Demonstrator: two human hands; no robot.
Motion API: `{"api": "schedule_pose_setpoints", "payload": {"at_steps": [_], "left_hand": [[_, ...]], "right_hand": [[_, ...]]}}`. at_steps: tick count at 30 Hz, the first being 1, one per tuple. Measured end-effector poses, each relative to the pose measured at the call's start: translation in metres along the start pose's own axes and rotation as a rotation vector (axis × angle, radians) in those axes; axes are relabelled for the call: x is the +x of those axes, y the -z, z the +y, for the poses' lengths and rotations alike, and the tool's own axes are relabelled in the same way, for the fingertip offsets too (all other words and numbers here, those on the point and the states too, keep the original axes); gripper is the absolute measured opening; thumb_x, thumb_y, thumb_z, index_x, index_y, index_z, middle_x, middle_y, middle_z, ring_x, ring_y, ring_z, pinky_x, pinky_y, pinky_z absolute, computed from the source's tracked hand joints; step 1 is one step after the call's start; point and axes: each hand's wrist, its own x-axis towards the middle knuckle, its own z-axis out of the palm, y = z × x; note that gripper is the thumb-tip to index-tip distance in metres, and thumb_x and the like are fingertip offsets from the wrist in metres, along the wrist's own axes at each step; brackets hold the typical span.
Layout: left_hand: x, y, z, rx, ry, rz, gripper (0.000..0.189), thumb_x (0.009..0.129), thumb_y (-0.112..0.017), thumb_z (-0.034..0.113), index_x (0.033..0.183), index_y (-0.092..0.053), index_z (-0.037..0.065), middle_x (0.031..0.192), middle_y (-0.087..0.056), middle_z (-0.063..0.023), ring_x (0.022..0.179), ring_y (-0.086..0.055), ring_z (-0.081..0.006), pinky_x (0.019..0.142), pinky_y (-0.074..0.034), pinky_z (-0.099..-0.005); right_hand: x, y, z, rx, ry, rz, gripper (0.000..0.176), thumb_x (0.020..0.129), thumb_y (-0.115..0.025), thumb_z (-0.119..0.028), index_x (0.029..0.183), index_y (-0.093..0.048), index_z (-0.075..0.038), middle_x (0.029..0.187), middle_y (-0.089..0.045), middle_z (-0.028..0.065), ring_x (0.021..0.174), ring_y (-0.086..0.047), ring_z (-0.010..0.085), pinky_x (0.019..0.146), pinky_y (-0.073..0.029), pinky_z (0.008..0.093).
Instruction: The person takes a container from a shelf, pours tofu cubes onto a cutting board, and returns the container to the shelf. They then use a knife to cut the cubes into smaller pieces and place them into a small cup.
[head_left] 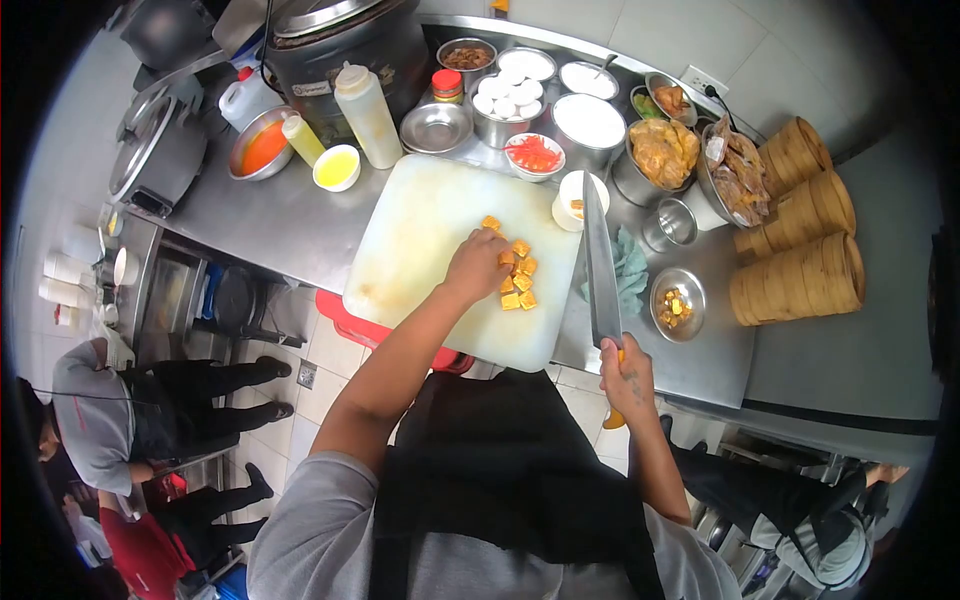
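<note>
My left hand [478, 265] is low over the white cutting board [400, 240], its fingers closed around some golden-orange food cubes [522, 283], which look like fried tofu. Several more cubes lie in a loose cluster beside and below the fingertips, with one at the upper edge of the hand. My right hand [627, 375] grips the yellow handle of a large kitchen knife [603, 285]. The long blade points up and away from me, just off the board's right edge. In this view its tip overlaps a white tub [562, 208] holding a few small pieces.
Right of the knife are a blue-green cloth [630, 265], a steel bowl [697, 329] of yellow pieces and bamboo steamers [800, 285]. Food containers, a squeeze bottle [367, 118] and a bowl of red strips [534, 154] line the back. Co-workers [95, 410] stand behind on both sides.
</note>
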Motion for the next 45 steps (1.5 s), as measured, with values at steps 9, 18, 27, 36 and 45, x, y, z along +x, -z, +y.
{"api": "schedule_pose_setpoints", "payload": {"at_steps": [9,18,27,36,45], "left_hand": [[-0.062,0.03,-0.002,-0.078,-0.021,0.301,0.024,0.074,-0.081,0.008,0.09,-0.064,0.006,0.094,-0.062,-0.0119,0.095,-0.061,-0.034,0.082,-0.051,-0.0437],[-0.111,0.017,-0.013,-0.081,0.014,0.4,0.023,0.073,-0.077,0.005,0.091,-0.064,0.005,0.094,-0.06,-0.014,0.09,-0.059,-0.0358,0.079,-0.05,-0.0437],[-0.113,0.013,-0.021,-0.134,0.005,0.372,0.021,0.073,-0.073,0.004,0.092,-0.064,0.002,0.093,-0.06,-0.0133,0.091,-0.058,-0.0351,0.081,-0.05,-0.0435],[-0.114,0.014,-0.015,-0.116,0.031,0.379,0.016,0.076,-0.072,0.006,0.09,-0.066,0.004,0.091,-0.06,-0.0124,0.09,-0.058,-0.034,0.083,-0.049,-0.0432],[-0.11,0.013,-0.016,-0.138,0.022,0.379,0.017,0.074,-0.072,0.004,0.089,-0.064,0.001,0.091,-0.061,-0.014,0.091,-0.058,-0.0346,0.083,-0.051,-0.0428]], "right_hand": [[0.001,-0.013,-0.032,-0.164,0.182,-0.087,0.028,0.101,-0.057,-0.026,0.097,-0.06,0.001,0.086,-0.07,0.0258,0.079,-0.068,0.0457,0.071,-0.053,0.0498],[0.002,-0.073,-0.033,-0.554,0.483,-0.342,0.023,0.101,-0.053,-0.022,0.091,-0.057,-0.002,0.074,-0.067,0.0221,0.066,-0.067,0.0419,0.064,-0.054,0.0516],[-0.003,-0.072,-0.048,-0.671,0.455,-0.389,0.025,0.102,-0.051,-0.022,0.092,-0.057,-0.001,0.074,-0.067,0.0233,0.066,-0.067,0.043,0.064,-0.055,0.0521],[-0.009,-0.07,-0.054,-0.722,0.435,-0.419,0.024,0.102,-0.05,-0.022,0.093,-0.056,-0.001,0.075,-0.067,0.0238,0.069,-0.068,0.0434,0.066,-0.055,0.0525],[-0.009,-0.069,-0.064,-0.717,0.394,-0.499,0.015,0.098,-0.052,-0.014,0.091,-0.053,0.0,0.077,-0.067,0.0247,0.073,-0.069,0.0428,0.068,-0.055,0.0513]]}}
